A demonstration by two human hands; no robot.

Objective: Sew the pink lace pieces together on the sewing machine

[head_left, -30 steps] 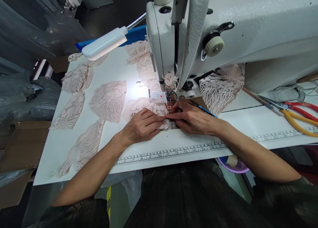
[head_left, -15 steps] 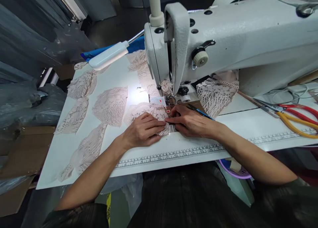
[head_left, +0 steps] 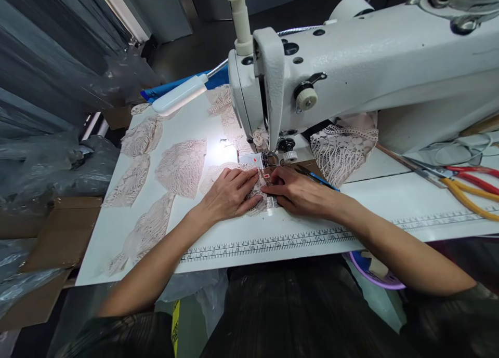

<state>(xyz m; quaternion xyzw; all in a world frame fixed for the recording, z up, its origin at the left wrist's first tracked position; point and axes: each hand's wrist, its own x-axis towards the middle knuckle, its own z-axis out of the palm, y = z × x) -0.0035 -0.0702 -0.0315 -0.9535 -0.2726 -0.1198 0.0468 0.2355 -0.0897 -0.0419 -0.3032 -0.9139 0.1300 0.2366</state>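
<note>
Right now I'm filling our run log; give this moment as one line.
left hand: on lace piece; right hand: at its right edge; sewing machine: beyond hands; lamp: lit

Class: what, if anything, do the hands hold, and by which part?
The left hand lies on the lace piece; the right hand is at its right edge, but any pinch is unclear.

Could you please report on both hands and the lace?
Left hand on lace piece; right hand at its edge; blue tool alongside right hand, unclear if held.
</note>
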